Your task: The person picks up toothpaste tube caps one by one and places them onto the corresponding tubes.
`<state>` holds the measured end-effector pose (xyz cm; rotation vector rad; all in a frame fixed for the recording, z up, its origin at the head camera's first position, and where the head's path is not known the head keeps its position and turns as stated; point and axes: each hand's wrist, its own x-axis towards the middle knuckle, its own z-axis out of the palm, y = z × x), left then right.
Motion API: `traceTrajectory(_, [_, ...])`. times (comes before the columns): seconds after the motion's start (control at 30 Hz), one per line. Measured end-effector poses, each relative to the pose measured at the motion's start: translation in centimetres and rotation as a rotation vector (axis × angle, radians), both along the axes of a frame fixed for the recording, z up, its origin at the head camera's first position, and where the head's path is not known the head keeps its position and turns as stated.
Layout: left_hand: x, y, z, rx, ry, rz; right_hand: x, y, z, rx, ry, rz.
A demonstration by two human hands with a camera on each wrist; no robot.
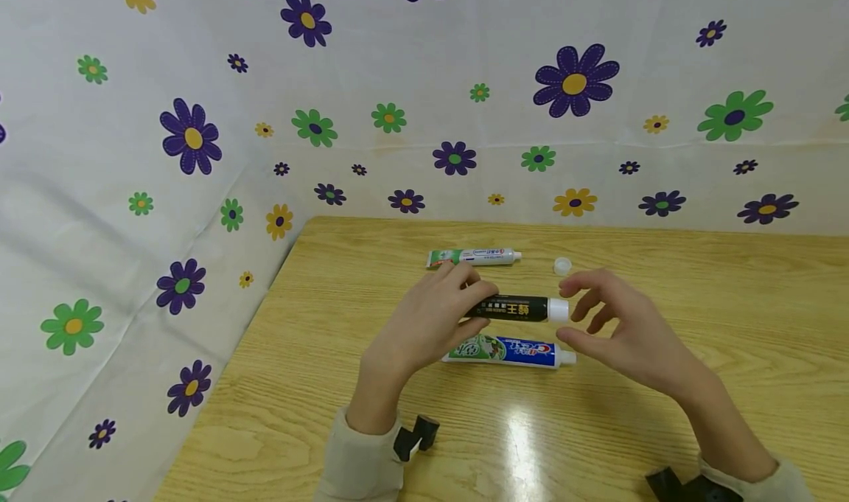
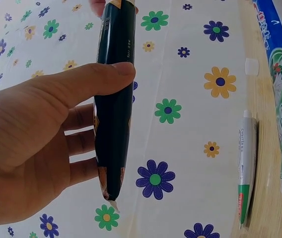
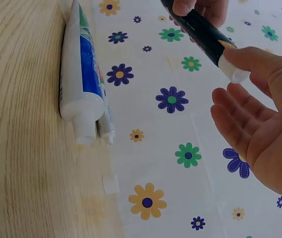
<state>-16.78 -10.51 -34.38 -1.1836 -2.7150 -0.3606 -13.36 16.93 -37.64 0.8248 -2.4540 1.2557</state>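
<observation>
My left hand [image 1: 427, 321] grips a black toothpaste tube [image 1: 514, 308] above the table, thumb on one side and fingers behind it. The tube lies roughly level in the head view, its white cap [image 1: 558, 309] pointing right. Around that cap, my right hand [image 1: 620, 332] is spread with thumb and fingers apart; in the right wrist view the thumb [image 3: 255, 58] overlaps the cap end. A blue and green toothpaste tube [image 1: 527, 351] lies on the table nearer me. Farther back lies a smaller white and green tube [image 1: 487, 256], its narrow nozzle pointing right.
A loose white cap [image 1: 562, 266] sits on the wooden table [image 1: 318, 325] to the right of the smaller tube. White cloth [image 1: 411, 60] with printed flowers hangs behind the table and along its left side. Black wrist mounts show at both sleeves.
</observation>
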Motion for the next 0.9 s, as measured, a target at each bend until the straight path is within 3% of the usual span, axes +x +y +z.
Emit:
traceTrajectory(0.47, [0.01,-0.18,0.05,0.0,0.009,-0.014,-0.08,-0.53,-0.36,-0.088,0.082,0.059])
traceTrajectory(0.9, [-0.04,-0.31,-0.12,0.003,0.032,-0.018,-0.08,-0.38,-0.51,-0.039,-0.028,-0.01])
